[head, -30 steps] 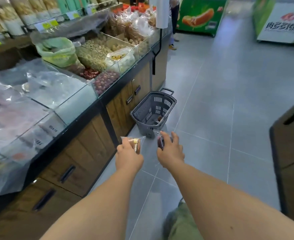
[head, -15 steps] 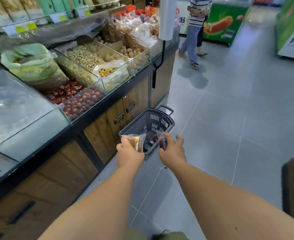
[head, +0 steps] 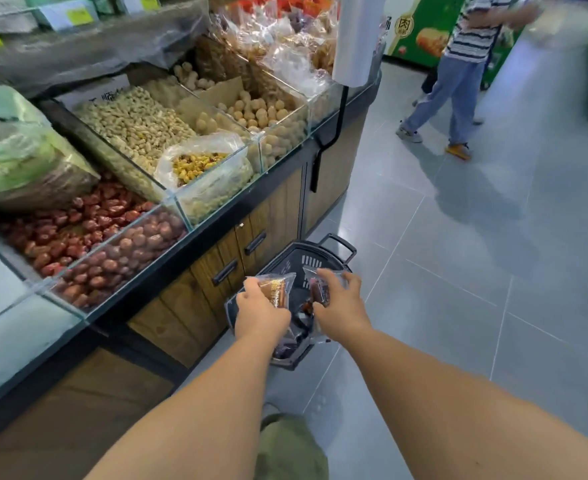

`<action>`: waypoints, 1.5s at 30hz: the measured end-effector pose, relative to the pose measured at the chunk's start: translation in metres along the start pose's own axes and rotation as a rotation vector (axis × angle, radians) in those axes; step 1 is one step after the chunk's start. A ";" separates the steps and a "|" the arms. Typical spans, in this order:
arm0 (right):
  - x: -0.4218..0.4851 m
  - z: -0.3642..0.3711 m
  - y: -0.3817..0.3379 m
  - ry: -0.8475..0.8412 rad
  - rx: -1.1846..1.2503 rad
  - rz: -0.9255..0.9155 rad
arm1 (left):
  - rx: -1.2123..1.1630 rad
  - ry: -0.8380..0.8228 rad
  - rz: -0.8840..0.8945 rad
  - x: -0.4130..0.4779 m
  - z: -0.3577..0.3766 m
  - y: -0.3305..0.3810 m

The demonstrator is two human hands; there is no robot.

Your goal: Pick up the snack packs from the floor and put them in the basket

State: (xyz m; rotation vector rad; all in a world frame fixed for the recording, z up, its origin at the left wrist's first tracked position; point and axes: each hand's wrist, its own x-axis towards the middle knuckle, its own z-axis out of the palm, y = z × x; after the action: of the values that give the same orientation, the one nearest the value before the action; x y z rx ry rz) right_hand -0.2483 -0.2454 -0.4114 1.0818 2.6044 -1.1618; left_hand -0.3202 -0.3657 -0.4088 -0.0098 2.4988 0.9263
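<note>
Snack packs (head: 277,291), pinched one in my left hand (head: 261,315) and one in my right hand (head: 341,308), hung above the basket (head: 311,261), lower centre; letting go seemed next.

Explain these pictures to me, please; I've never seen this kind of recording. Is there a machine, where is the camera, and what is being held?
There is no machine here. A person wears a wide-angle camera on the head, so every picture looks forward and down along their own bare arms. The left hand grips a clear snack pack with something orange-brown inside. The right hand grips a second pack with darker contents. Both hands are above a grey basket that stands on the tiled floor beside a wooden counter. Other packs lie inside the basket. Glass bins on the counter hold nuts and red fruit. Another person walks behind.
</note>
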 end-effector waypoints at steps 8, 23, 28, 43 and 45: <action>0.102 -0.015 -0.046 -0.070 -0.052 -0.042 | -0.047 0.004 -0.066 0.092 -0.026 0.052; 0.247 -0.007 -0.048 -0.450 -0.235 -0.260 | -0.090 0.180 -0.369 0.166 0.014 0.072; 0.284 -0.002 -0.048 -0.589 -0.243 -0.278 | -0.004 0.272 -0.510 0.178 0.031 0.076; 0.344 0.111 0.056 -0.746 -0.288 -0.152 | -0.150 0.154 -0.701 0.235 0.154 -0.036; 0.353 0.136 0.075 -0.732 -0.280 -0.154 | -0.169 0.129 -0.708 0.247 0.173 -0.062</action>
State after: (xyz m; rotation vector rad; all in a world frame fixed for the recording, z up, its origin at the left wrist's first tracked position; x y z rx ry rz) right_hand -0.4893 -0.1031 -0.6765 0.3101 2.1802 -0.9355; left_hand -0.4551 -0.2684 -0.6678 -0.9643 2.2405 0.8272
